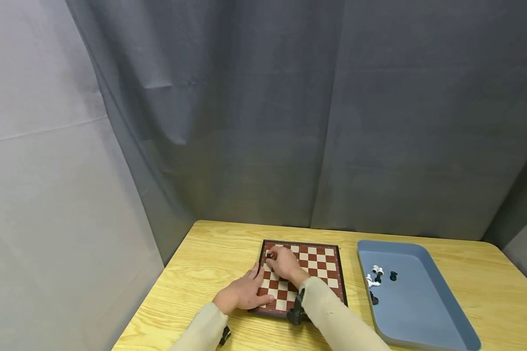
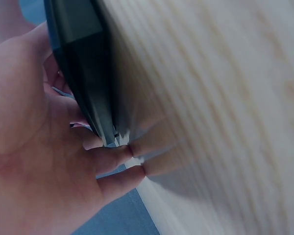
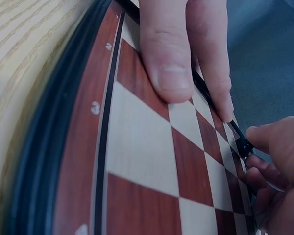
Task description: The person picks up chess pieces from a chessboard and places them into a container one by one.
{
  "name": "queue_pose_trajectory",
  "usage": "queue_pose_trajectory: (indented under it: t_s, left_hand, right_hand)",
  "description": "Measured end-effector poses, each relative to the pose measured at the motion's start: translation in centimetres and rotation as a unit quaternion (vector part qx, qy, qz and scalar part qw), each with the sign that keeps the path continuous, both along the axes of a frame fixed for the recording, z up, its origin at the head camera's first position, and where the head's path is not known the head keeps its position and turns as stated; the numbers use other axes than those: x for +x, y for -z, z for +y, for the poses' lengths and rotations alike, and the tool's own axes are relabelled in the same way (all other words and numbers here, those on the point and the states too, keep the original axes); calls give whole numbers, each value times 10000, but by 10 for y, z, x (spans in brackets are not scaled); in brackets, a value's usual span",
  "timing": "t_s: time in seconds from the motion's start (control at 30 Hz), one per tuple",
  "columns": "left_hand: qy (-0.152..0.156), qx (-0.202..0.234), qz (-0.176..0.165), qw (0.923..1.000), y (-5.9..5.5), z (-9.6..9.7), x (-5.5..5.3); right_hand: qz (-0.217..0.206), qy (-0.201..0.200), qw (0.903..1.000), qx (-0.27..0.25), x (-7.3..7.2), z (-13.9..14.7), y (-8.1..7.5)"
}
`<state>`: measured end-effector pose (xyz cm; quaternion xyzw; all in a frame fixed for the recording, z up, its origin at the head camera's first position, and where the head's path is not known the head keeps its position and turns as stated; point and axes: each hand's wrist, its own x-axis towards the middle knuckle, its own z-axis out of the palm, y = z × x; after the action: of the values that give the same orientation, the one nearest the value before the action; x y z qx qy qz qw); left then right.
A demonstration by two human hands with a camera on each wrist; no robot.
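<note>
A brown-and-cream chessboard (image 1: 322, 265) with a dark rim lies on the table. Between thumb and fingertips, my right hand (image 1: 285, 263) pinches a small black chess piece (image 3: 244, 147) over the squares near the board's far left corner. My left hand (image 1: 246, 291) rests along the left edge, its thumb lying across the near left squares and its fingers extended. In the left wrist view, fingertips (image 2: 120, 181) of that hand touch the wood beside the board's black side (image 2: 83, 68).
To the right of the board stands a blue-grey tray (image 1: 426, 302). Several white chess pieces (image 1: 372, 282) and black chess pieces (image 1: 393, 276) lie in its left part. The wooden table (image 1: 167, 307) ends at grey curtains (image 1: 263, 146) behind and at the left.
</note>
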<state>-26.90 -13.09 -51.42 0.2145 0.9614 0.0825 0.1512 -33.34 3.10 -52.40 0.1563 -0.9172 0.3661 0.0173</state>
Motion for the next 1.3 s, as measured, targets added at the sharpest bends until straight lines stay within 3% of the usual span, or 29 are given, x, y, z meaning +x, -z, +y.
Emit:
queue_pose_trajectory:
  t_s: [0.3, 0.7, 0.93, 1.3]
  left_hand:
    - [7, -17, 68, 10000, 0, 1, 2]
    - [114, 65, 121, 9998, 1, -1, 2]
    - [70, 147, 71, 9998, -1, 1, 4]
    - [66, 144, 73, 9998, 1, 3, 4]
  right_hand:
    - [-115, 122, 9998, -60, 3, 5, -2]
    - [-206, 82, 9995, -243, 16, 25, -19]
    - [-73, -44, 9996, -263, 25, 40, -34]
    - [283, 228, 9993, -131, 37, 76, -54]
